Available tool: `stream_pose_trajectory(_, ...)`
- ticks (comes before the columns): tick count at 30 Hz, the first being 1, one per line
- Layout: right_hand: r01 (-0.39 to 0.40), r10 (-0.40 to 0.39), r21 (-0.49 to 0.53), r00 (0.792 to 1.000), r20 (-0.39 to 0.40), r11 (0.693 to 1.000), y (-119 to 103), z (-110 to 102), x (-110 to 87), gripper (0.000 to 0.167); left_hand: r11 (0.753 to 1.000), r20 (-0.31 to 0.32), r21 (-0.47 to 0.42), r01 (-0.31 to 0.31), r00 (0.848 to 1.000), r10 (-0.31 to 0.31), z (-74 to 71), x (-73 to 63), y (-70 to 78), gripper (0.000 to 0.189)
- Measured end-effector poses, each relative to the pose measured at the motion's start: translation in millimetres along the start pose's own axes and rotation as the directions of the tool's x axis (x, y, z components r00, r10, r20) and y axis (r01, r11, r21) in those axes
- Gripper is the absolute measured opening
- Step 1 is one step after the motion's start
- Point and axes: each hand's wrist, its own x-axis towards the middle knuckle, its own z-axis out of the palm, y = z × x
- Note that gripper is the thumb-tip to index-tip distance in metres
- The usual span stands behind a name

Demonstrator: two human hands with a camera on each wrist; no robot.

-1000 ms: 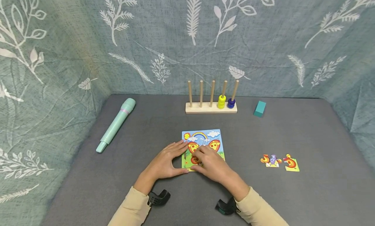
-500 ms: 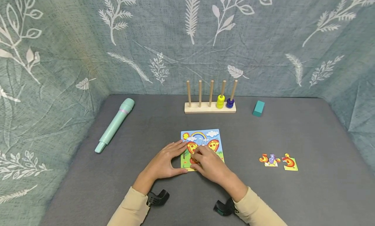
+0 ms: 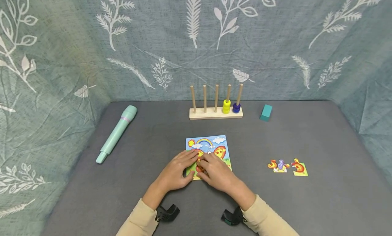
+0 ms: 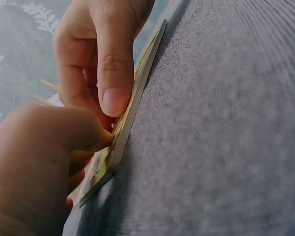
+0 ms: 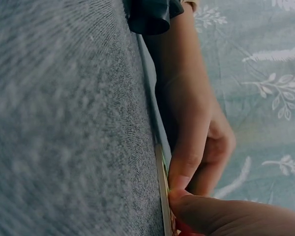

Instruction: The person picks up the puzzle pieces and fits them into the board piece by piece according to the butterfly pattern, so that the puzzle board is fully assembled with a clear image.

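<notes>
A square jigsaw puzzle (image 3: 226,151) with a butterfly, sun and rainbow picture lies flat between both hands in the head view. My left hand (image 3: 176,173) rests over its left side, fingers stretched toward the middle and thumb at the lower edge. My right hand (image 3: 218,173) has its fingers curled down over the lower middle, thumb opposite, pinching a reddish puzzle piece (image 3: 199,169) mostly hidden beneath the fingertips. The left wrist view shows the right thumb (image 4: 114,93) pressed down close to the board's edge. Two loose puzzle pieces, one purple and orange (image 3: 279,166), one yellow-green (image 3: 300,168), lie to the right.
Behind the puzzle stands a wooden peg stand (image 3: 215,114) with yellow and blue rings. A teal block (image 3: 266,113) sits right of it. At the left lies a mint-green tube-shaped object (image 3: 116,134). Patterned cloth (image 3: 171,42) borders the grey table (image 3: 147,134).
The left hand has slid slightly inward, its fingertips now near the right hand's. The right hand stays over the lower middle. The whole head view has shifted a little.
</notes>
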Motion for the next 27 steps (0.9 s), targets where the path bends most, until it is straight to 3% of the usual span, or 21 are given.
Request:
stream_pose_trajectory(5,-0.010,0.008,0.031,0.999,0.051,0.999,0.2,-5.1,0.8,0.025,0.998,0.021,-0.031,0.050,0.999,-0.049,-0.5,-1.4,-1.4,0.049)
stream_pose_trajectory(11,-0.019,0.000,0.137,0.990,0.141,0.990,4.5,-16.6,-0.4,0.035,0.995,0.028,-0.081,0.063,0.998,-0.061,-1.2,-2.2,-4.0,0.048)
stream_pose_trajectory(15,-0.066,0.030,0.186,0.981,0.193,0.980,11.1,-25.1,-6.9,0.045,0.994,0.041,-0.087,0.067,0.997,-0.064,-1.9,-1.7,-5.4,0.049)
stream_pose_trajectory(27,-0.233,0.211,0.158,0.967,0.143,0.960,53.2,-59.0,-51.1,0.053,0.992,0.054,-0.102,0.069,0.996,-0.064,-3.0,-0.6,-8.9,0.050)
